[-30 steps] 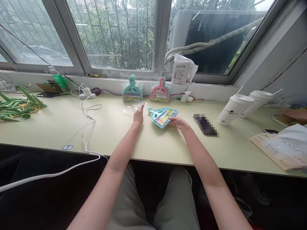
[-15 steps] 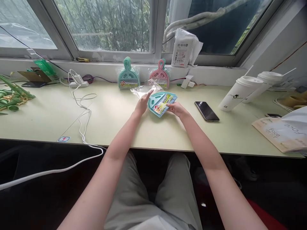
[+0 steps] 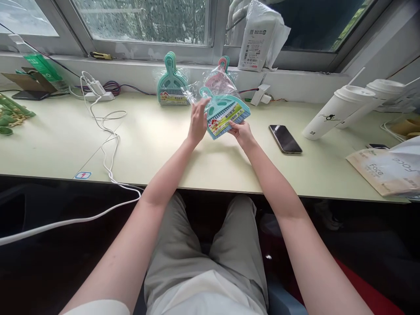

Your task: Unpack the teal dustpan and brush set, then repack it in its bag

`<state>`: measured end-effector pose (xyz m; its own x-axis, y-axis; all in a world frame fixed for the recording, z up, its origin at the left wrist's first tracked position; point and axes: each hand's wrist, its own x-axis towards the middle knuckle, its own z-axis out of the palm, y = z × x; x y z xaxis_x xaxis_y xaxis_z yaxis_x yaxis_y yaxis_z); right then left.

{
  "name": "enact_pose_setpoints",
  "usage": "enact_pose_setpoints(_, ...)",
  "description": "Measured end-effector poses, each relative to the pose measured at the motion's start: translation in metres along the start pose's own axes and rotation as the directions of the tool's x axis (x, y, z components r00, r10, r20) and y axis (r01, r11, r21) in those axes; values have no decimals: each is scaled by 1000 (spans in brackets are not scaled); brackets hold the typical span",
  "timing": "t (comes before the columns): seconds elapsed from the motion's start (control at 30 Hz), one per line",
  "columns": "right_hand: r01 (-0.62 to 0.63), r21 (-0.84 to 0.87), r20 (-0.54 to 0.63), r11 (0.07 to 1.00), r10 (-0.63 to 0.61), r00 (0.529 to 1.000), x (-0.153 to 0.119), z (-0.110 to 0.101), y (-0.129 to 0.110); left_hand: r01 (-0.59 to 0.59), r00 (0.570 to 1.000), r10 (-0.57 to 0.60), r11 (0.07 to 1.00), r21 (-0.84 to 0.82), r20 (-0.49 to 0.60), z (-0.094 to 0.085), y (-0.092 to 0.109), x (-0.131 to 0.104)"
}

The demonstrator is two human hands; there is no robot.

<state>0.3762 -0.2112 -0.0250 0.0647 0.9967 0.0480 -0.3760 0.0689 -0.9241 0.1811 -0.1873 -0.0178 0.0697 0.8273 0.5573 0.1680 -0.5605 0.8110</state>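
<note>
My right hand [image 3: 241, 132] pinches the lower right edge of a mint-green dustpan and brush set [image 3: 226, 114], thumb over the front. The set is tilted above the table, with a yellow printed label and blue bristles facing me. A clear plastic bag [image 3: 193, 92] lies crinkled around its handle end. At the set's left side, my left hand [image 3: 197, 122] is at the bag, fingers pointing up; its exact grip is partly hidden. Behind stand a stack of wrapped green dustpan sets [image 3: 172, 83] and a wrapped pink dustpan set [image 3: 220, 79], which is partly covered.
A phone [image 3: 285, 139] lies to the right, near two lidded white cups [image 3: 337, 111] with straws and a paper bag [image 3: 383, 170]. White cables [image 3: 111, 135] run across the left side. A white package [image 3: 256, 41] and a box cutter [image 3: 100, 55] rest on the sill.
Both hands have raised the green dustpan set off the table, its handle end now showing through the plastic. The camera view has tipped downward.
</note>
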Motion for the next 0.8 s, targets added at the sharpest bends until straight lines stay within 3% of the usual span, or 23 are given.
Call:
enact_pose_setpoints(0.07, 38, 16, -9, 999, -37, 999, -1, 0, -3, 30, 989, -30, 1000, -6, -147, -1, -8, 9)
enact_pose_setpoints(0.13, 51, 22, 3, 998, -51, 999, -3, 0, -5, 113, 970, -138, 985, -131, -201, -4, -15, 19)
enact_pose_setpoints(0.2, 46, 21, 29, 999, -47, 998, -4, 0, -7, 217, 965, -252, 924, -314, -72, -7, -20, 25)
enact_pose_setpoints(0.27, 34, 14, 46, 999, -34, 998, -6, 2, -8, 302, 953, -270, 850, -432, 135, -9, -20, 26)
enact_pose_setpoints(0.37, 48, 2, 24, 999, -48, 999, -9, 7, -6, 376, 915, -243, 804, -460, 322, -9, -13, 18)
enact_pose_setpoints(0.5, 119, 38, -65, 992, -116, 991, -9, 13, 0, 505, 816, -270, 764, -402, 512, -9, -3, 7)
enact_pose_setpoints(0.57, 132, 52, -108, 990, -126, 986, -7, 13, 3, 524, 798, -259, 744, -415, 544, -8, -1, 5)
enact_pose_setpoints(0.7, 124, 61, -111, 990, -117, 987, -5, 11, 4, 503, 843, -254, 686, -526, 475, -2, -1, 4)
enact_pose_setpoints(0.8, 93, 68, -83, 993, -87, 993, -7, 12, 0, 510, 849, -262, 633, -582, 460, 1, -2, 5)
